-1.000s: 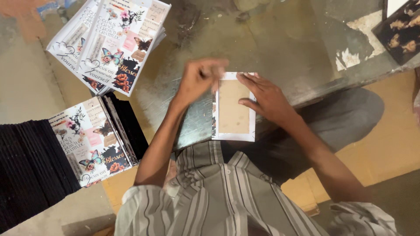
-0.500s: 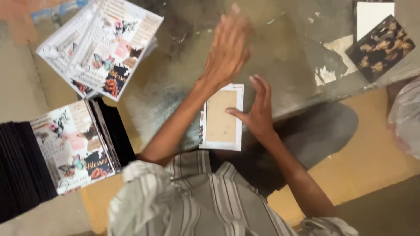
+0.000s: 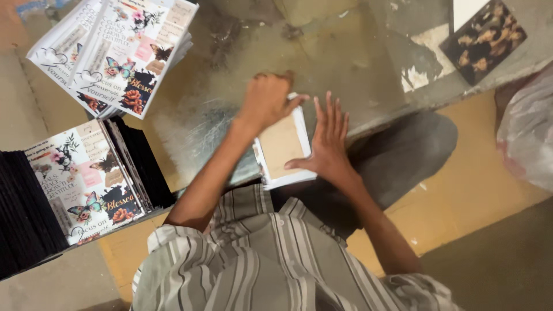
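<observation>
A small white-edged card with a tan inner panel [image 3: 280,147] lies near the front edge of a glass-topped table [image 3: 345,63]. My left hand [image 3: 266,99] curls over the card's far end, fingers bent, pinching its top edge. Flat beside it, my right hand [image 3: 329,138] has its fingers spread and presses the card's right side down. My striped shirt fills the bottom of the view.
A stack of printed sheets with butterflies and flowers [image 3: 118,49] lies at the far left. Nearer, another printed sheet [image 3: 80,181] rests on a row of black books [image 3: 23,230]. A dark floral card [image 3: 484,37] sits far right; a plastic bag [image 3: 527,138] lies right.
My left hand came back from reaching over the table and closed on the card's far edge. My right hand flattened on the card's right side. The view shifted slightly.
</observation>
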